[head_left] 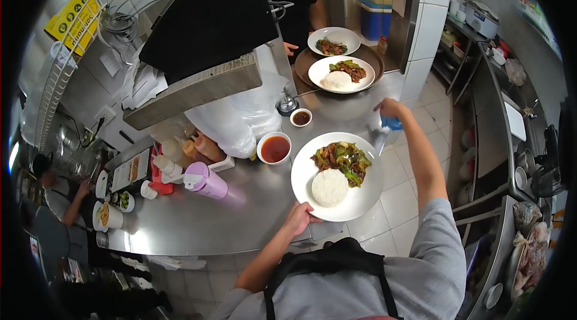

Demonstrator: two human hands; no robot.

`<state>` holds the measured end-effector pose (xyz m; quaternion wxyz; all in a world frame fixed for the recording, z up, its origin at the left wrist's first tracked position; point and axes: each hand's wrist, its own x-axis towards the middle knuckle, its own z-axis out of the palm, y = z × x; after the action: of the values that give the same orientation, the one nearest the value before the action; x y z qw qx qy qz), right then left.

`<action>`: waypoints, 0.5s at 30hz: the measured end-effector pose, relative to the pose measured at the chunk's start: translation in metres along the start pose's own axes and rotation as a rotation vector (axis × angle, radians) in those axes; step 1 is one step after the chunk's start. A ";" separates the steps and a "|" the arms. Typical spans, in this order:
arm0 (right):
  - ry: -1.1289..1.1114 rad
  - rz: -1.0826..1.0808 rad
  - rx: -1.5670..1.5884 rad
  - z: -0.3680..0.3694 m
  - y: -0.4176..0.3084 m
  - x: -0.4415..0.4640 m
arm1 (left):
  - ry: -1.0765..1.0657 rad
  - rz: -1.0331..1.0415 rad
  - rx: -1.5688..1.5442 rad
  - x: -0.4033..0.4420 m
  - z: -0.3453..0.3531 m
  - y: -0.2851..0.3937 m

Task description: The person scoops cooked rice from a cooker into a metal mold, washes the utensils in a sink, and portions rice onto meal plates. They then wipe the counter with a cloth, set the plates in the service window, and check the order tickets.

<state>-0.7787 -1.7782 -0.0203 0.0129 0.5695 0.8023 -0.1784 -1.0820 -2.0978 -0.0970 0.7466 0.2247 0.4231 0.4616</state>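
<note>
My left hand grips the near left rim of a large white plate, thumb on top and the other fingers mostly hidden beneath. On that plate are a mound of white rice and stir-fried meat with green vegetables. Beyond the plate's right side, my right hand is raised with its fingers curled. A small blue item hangs at its palm; blur hides what kind it is. A bowl of red-orange sauce and a small cup of dark sauce stand left of the plate.
A round brown tray with two plated dishes sits at the far counter end, a person behind it. Bottles, a lilac lidded cup and containers line the left counter. A metal ledge overhangs it.
</note>
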 end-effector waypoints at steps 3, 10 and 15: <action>-0.225 -0.025 0.524 0.026 0.016 -0.029 | 0.013 -0.057 -0.023 0.013 0.000 0.005; -0.420 0.049 1.092 0.057 -0.001 -0.061 | -0.014 -0.009 0.015 0.024 0.011 0.020; -0.083 0.176 1.167 0.063 -0.001 -0.108 | -0.120 -0.063 -0.124 0.053 0.000 0.012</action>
<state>-0.7531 -1.8958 -0.0547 -0.2564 0.5394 0.5201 -0.6106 -1.0767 -2.0459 -0.1107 0.7973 0.1919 0.3550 0.4489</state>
